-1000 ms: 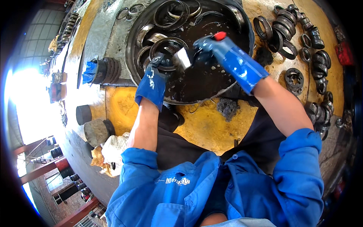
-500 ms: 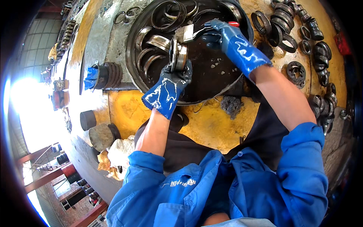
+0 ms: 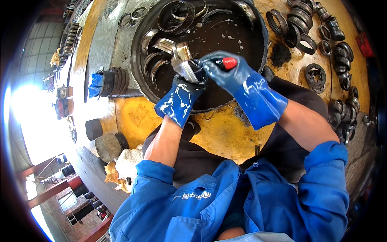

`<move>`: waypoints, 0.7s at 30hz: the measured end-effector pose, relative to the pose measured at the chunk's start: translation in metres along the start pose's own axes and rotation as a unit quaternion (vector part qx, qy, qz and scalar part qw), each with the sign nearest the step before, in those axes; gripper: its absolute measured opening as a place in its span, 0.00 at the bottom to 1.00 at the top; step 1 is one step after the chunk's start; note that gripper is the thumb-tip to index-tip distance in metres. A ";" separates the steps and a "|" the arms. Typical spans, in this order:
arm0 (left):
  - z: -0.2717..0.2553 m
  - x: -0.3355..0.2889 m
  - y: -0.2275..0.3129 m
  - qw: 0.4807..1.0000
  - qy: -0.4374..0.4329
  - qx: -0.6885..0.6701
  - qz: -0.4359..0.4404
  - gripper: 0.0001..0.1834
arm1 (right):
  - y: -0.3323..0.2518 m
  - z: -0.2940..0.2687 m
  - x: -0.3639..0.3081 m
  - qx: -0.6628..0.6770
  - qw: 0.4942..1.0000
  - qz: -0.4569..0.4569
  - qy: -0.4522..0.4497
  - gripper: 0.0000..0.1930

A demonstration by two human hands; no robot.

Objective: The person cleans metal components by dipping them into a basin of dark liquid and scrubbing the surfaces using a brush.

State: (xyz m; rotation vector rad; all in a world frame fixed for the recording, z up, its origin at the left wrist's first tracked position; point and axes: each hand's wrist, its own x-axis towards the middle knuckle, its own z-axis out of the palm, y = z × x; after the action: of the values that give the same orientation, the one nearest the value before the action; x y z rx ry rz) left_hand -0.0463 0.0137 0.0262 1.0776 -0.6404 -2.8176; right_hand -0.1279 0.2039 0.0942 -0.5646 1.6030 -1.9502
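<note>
Two blue sleeves point(image 3: 155, 171) are rolled to the elbows, and two bare forearms run from them to gloved hands. On the near left stand two stubby cylinders point(image 3: 109, 147) beside one white bag point(image 3: 128, 161).

The left forearm points away from the body, its wrist almost straight. The left hand point(image 3: 183, 97) is up over the near part of the pan point(image 3: 262, 38), fingers bent round the near end of one metal ring point(image 3: 182, 51), which stands on edge above the pan. The right elbow is bent, and that forearm slants inward to the far left. The right hand point(image 3: 236, 76) is closed on one brush point(image 3: 229, 63), the red handle end showing at the fist; some of its fingers are hidden. The brush head lies across the held ring, close to the left fingers.

In the pan, about four loose rings point(image 3: 149, 40) lie at left, at least two bigger overlapping ones point(image 3: 175, 17) at far left, and one point(image 3: 245, 14) at far right. Right of the pan sit one notched disc point(image 3: 315, 78), one black clump point(image 3: 280, 55) and many rings point(image 3: 277, 22), too overlapped to count.
</note>
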 end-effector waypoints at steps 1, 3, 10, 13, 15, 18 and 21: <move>-0.004 0.001 0.001 0.979 -0.024 0.188 0.071 0.18 | -0.007 0.004 -0.007 -0.138 0.987 -0.088 0.006 0.07; -0.015 0.010 -0.003 0.821 -0.075 0.531 0.196 0.16 | -0.003 0.003 -0.012 -0.096 0.988 -0.119 -0.018 0.08; -0.002 0.001 -0.015 0.987 -0.022 -0.122 -0.100 0.14 | -0.007 -0.022 0.000 -0.093 0.990 -0.103 -0.025 0.09; 0.012 -0.020 -0.012 0.975 0.007 -0.181 -0.128 0.13 | -0.032 -0.029 0.022 -0.047 0.997 -0.013 -0.067 0.15; 0.019 -0.024 -0.018 0.963 0.002 -0.235 -0.135 0.15 | -0.034 -0.043 0.042 0.001 0.991 0.084 -0.103 0.22; 0.028 -0.025 -0.024 0.951 0.021 -0.246 -0.188 0.14 | -0.002 -0.063 0.073 0.179 0.979 0.097 -0.015 0.21; 0.023 -0.028 -0.028 0.964 0.040 -0.187 -0.183 0.13 | 0.000 -0.061 0.083 0.082 0.984 0.108 0.116 0.15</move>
State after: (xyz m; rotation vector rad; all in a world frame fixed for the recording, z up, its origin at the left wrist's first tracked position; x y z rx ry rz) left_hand -0.0374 0.0529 0.0475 1.3325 0.1160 -2.9868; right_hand -0.2295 0.1963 0.0802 -0.0948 1.5461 -2.0153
